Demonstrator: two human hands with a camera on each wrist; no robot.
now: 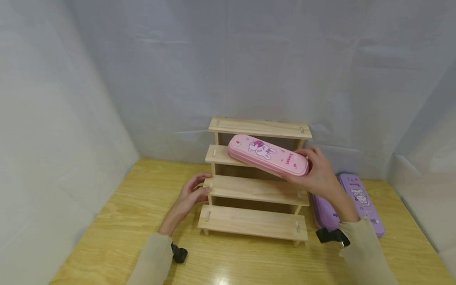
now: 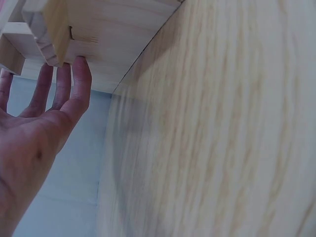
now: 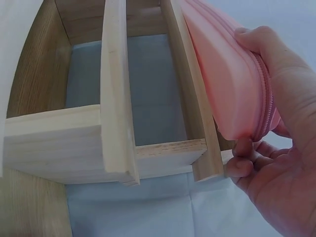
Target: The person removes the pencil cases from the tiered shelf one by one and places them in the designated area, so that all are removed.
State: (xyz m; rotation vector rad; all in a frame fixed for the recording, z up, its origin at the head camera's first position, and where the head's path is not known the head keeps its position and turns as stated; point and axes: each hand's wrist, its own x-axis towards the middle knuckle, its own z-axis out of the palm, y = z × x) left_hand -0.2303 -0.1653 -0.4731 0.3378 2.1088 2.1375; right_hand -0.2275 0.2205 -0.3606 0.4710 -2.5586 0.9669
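Your right hand [image 1: 320,174] grips the right end of the long pink bunny-print pencil case [image 1: 268,155], lying lengthwise along the stepped pale-wood rack's [image 1: 253,221] second-highest shelf, while your left hand's [image 1: 190,196] straight fingers steady the rack's left side

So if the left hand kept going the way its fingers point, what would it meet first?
The left hand points at the wooden stepped rack; its fingertips already seem to touch the rack's left end by the second step, so it meets that at once, though exact contact is unclear.
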